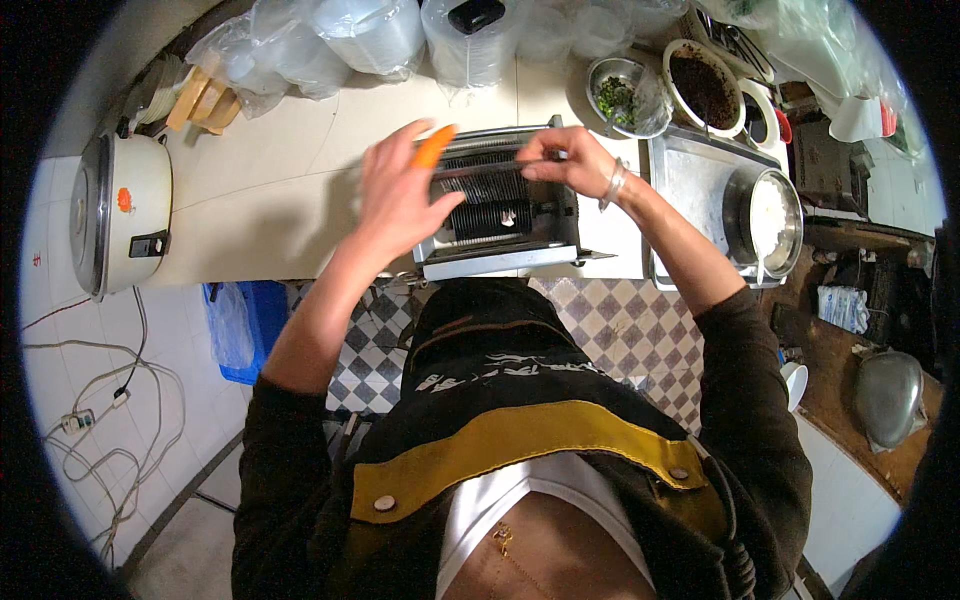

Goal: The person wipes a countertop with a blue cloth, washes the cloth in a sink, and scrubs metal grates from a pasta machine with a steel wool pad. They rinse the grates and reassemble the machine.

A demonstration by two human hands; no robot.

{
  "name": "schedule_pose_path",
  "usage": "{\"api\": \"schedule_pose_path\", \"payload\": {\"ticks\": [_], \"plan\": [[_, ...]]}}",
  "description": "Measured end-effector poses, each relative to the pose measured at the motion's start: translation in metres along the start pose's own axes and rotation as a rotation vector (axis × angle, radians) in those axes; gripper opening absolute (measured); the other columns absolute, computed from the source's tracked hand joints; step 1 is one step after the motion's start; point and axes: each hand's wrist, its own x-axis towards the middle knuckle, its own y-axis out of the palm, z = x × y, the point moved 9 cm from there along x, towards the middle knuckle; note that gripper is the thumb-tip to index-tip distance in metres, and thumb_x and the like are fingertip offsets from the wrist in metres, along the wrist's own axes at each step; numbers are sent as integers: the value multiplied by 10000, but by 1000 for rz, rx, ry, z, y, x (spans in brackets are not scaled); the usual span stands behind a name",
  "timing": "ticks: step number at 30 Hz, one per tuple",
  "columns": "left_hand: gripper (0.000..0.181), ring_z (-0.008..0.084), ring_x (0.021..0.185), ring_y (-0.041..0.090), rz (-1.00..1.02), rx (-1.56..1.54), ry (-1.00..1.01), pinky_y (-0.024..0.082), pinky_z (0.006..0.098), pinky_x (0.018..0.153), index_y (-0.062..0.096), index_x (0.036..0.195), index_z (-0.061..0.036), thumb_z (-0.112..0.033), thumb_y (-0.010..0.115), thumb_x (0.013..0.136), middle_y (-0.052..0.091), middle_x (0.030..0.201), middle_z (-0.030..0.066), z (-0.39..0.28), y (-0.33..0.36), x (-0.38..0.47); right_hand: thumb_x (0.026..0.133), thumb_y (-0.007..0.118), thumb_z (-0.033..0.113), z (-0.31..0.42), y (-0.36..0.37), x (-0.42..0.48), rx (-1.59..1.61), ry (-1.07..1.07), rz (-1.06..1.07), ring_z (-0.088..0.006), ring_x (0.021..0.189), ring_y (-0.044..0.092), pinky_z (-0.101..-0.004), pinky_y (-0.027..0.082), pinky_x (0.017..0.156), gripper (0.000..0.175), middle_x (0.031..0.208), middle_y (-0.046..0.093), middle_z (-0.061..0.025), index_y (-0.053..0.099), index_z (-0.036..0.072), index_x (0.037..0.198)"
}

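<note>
A metal slicing machine (pixel 499 259) with rows of dark, closely spaced round blades (pixel 491 220) stands at the table's front edge. A small pale scrap (pixel 508 217) lies on the blades. My left hand (pixel 401 187), blurred, is over the machine's left end with fingers spread; an orange cover (pixel 433 146) is on one finger. At the upper right of the machine, my right hand (pixel 566 161) pinches the end of a dark, thin bar-like part (pixel 487 169) that spans above the blades. Whether this part is loose or attached cannot be told. A bracelet is on the right wrist.
A white rice cooker (pixel 131 217) stands at the far left. Bagged plastic containers (pixel 469 52) line the back. To the right are a steel bowl of chopped greens (pixel 619 94), a tub of dark food (pixel 705 86), and a metal tray (pixel 679 195) holding a pot of white food (pixel 772 217).
</note>
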Motion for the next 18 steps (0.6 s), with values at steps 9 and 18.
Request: {"api": "schedule_pose_path", "payload": {"ticks": [9,18], "plan": [[292,137,611,535,317,-378,-317,437,306,593,586,880,3,-276,536,810,594,671,93,45,32,37,765,541,422,-7,-49,43,-374,-4,-276,-200,705,590,-314,465,632,380,764,634,-85,625,66,869],[311,191,776,589,-246,-1327,-1201,491,280,691,522,1010,76,-151,529,798,582,926,136,115,14,-105,731,609,264,-50,-18,45,-538,-20,17,-218,618,566,-329,429,574,233,636,588,-114,612,33,767]]}}
